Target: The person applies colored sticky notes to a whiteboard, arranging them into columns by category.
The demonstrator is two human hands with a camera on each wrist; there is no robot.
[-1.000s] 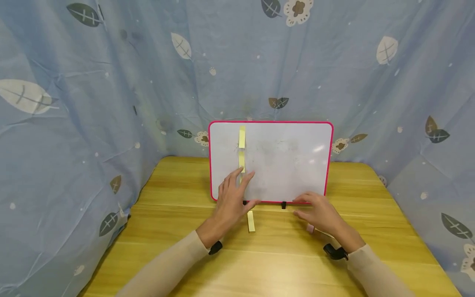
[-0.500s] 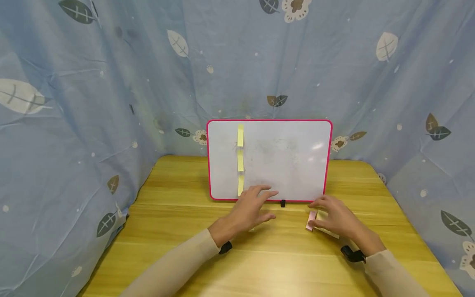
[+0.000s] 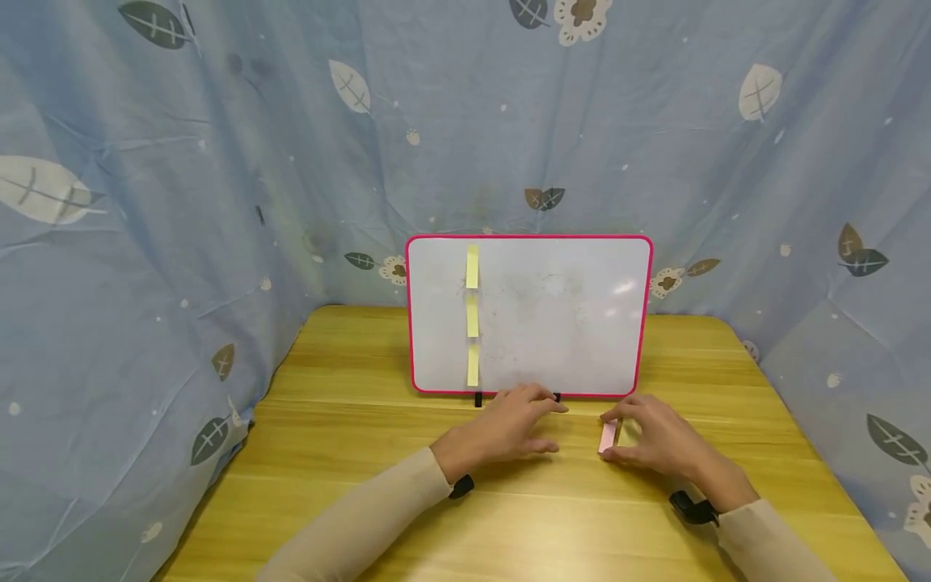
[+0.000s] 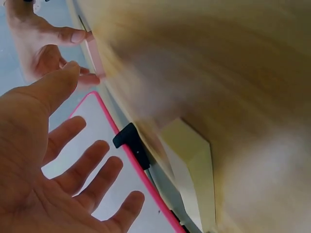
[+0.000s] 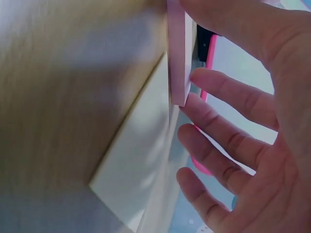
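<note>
My right hand (image 3: pixel 658 436) pinches a small pink sticky-note pad (image 3: pixel 608 437) by its two ends, thumb at the near end and fingers at the far end. In the right wrist view the pink pad (image 5: pixel 179 53) lies beside a larger pale-yellow flat piece (image 5: pixel 133 145), partly under that hand. To the left, my left hand (image 3: pixel 509 432) hovers over the table with spread fingers and holds nothing. Below it a yellow sticky-note pad (image 4: pixel 192 170) lies on the wood, hidden in the head view. Three yellow sticky strips (image 3: pixel 473 316) run down the whiteboard (image 3: pixel 560 315).
The pink-framed whiteboard stands upright at the back of the wooden table (image 3: pixel 327 453), on small black feet (image 3: pixel 478 399). A blue curtain (image 3: pixel 465 121) with leaf and flower prints surrounds the table.
My left hand has left the lowest yellow strip on the whiteboard and moved right and down over the table. The right hand has closed its thumb and fingers on the pink pad.
</note>
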